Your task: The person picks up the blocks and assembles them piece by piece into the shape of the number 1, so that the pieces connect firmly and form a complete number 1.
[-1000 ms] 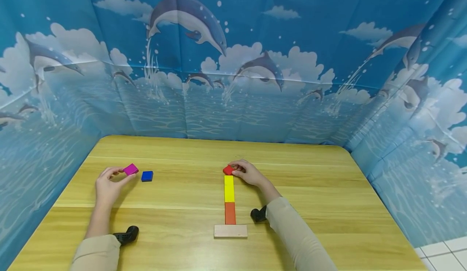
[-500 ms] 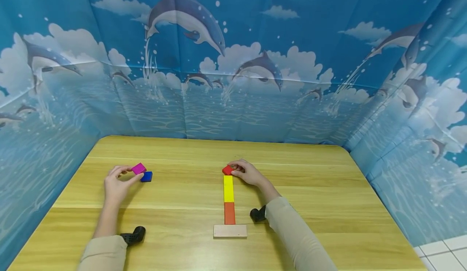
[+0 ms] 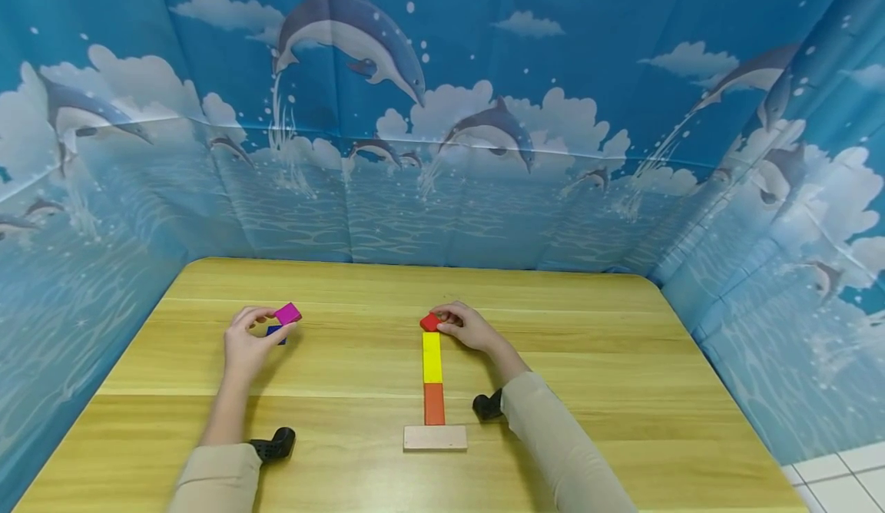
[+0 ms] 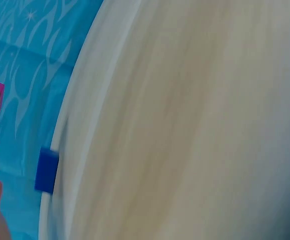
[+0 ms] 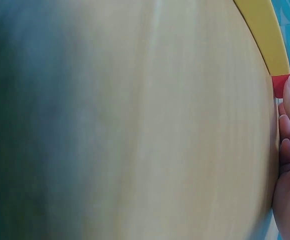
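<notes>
Between thumb and fingers my left hand pinches a magenta block, raised above the table. A blue block lies on the table beneath that hand, partly hidden by the thumb; the left wrist view shows this blue block apart from the fingers. At mid-table my right hand pinches a small red block, turned cornerwise at the far end of a yellow block. Below the yellow one come an orange-red block and a plain wooden block set crosswise, all in one line.
The wooden table has rounded far corners. A blue dolphin-print curtain hangs along its back and sides. Black wrist mounts stick out from both sleeves. White floor tiles show at the lower right.
My left hand has moved right with the magenta block, passing over the blue block, which it now partly covers. The right hand and the row of blocks have stayed in place.
</notes>
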Motion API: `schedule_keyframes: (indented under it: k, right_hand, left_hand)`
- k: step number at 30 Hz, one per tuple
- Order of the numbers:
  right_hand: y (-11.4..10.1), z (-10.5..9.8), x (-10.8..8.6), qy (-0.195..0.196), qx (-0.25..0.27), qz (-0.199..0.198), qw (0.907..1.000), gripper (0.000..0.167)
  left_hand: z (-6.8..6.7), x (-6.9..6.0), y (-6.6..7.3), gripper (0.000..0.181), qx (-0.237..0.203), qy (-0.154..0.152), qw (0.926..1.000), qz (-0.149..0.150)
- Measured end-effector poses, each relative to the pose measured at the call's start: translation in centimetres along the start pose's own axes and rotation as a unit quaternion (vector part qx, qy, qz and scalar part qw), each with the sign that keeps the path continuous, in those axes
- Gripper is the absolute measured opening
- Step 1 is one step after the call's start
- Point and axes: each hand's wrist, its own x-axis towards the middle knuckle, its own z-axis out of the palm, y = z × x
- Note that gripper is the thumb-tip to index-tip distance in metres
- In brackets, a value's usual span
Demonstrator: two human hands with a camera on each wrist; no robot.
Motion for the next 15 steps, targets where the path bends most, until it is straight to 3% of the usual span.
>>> schedule_keyframes:
  k: [7, 15]
  right_hand:
    - [-2.8, -0.8, -0.7, -0.015, 0.007, 0.010, 0.9998, 0.031]
    - [-2.6, -0.8, -0.7, -0.015, 0.010, 0.013, 0.9998, 0.031]
  left_hand:
    - [1.7, -0.2, 0.7, 0.032, -0.012, -0.024, 0.9996, -0.008]
    - [3.7, -0.4, 1.8, 0.032, -0.033, -0.024, 0.9981, 0.046]
